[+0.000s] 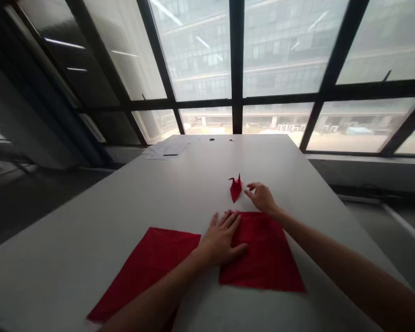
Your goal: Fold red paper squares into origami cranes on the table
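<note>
A folded red paper crane (235, 188) stands on the white table. Just right of it is my right hand (261, 196), its thumb and fingers apart with nothing between them; a small gap separates the fingertips from the crane. My left hand (223, 237) lies flat with fingers spread on the left part of a red square sheet of paper (268, 253). A second red sheet (152, 258) lies to the left, partly hidden beneath my left forearm. Faint crease lines show on the right sheet.
The long white table (100, 226) runs away toward the large windows. White papers (168, 146) with a dark pen (170, 155) on them lie at its far left. Near the far edge sits a round dark cable hole (211, 139).
</note>
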The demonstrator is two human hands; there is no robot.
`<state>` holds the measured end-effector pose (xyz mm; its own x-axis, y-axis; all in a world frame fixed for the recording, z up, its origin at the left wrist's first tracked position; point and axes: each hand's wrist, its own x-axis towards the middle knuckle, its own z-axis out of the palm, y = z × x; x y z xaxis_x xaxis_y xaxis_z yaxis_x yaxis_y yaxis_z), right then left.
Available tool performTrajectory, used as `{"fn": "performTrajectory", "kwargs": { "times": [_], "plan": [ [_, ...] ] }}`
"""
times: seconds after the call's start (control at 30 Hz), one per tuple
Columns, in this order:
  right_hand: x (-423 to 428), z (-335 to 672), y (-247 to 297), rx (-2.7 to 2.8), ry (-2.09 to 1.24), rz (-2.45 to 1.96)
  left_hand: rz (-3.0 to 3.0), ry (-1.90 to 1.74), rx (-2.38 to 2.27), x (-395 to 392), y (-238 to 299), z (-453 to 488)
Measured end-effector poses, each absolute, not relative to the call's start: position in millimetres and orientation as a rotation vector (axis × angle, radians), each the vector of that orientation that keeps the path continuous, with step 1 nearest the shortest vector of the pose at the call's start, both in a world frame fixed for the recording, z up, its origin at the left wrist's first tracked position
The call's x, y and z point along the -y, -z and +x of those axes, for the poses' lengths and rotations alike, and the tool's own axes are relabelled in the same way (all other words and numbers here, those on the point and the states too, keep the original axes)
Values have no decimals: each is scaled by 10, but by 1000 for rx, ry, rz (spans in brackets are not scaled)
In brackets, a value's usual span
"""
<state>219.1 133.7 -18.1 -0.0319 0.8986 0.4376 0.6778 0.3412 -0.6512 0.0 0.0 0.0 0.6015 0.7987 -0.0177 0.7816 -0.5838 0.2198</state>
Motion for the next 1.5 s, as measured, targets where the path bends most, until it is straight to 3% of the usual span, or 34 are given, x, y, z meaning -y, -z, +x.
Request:
{"fn": "performTrajectory", "kwargs": {
  "times": [0.67, 0.9, 1.1, 1.5],
  "plan": [
    [-1883, 1820, -7, 1784, -447, -1348, 2599, -249, -1283, 17, -1, 8],
    [-1149, 1997, -117, 1760, -393, -1375, 2624, -234, -1335, -48, 26, -19],
    [-209, 2153, 169, 2304, -323, -1310, 2632, -184, -1378, -174, 48, -94],
    [-180, 2574, 259, 2456, -193, -1593, 2596, -133, -1535, -200, 81, -121]
  ]
}}
